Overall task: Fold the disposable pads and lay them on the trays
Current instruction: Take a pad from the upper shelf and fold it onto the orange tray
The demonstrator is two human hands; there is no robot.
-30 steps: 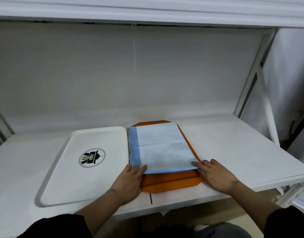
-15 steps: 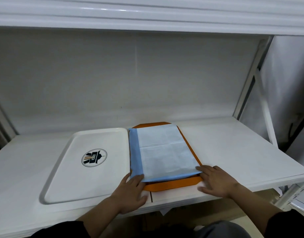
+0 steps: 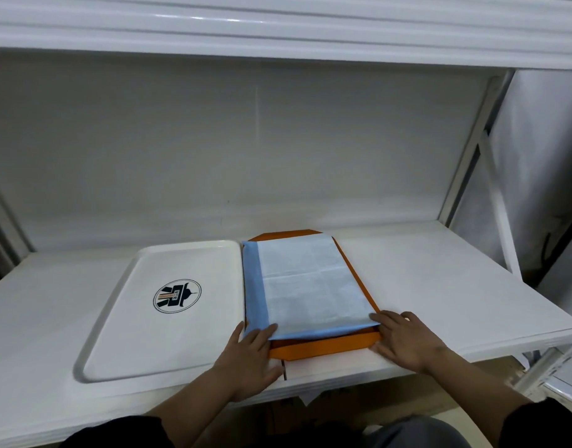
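A folded blue and white disposable pad lies flat on an orange tray on the white counter. My left hand rests palm down with fingers spread, its fingertips on the pad's near left corner. My right hand lies flat and spread too, touching the pad's near right corner and the tray's edge. Just to the left, touching the orange tray, sits a white tray with a round dark logo.

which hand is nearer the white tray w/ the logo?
Left. The left hand lies flat right beside the white tray's near right corner; the right hand is across the orange tray, at its far side.
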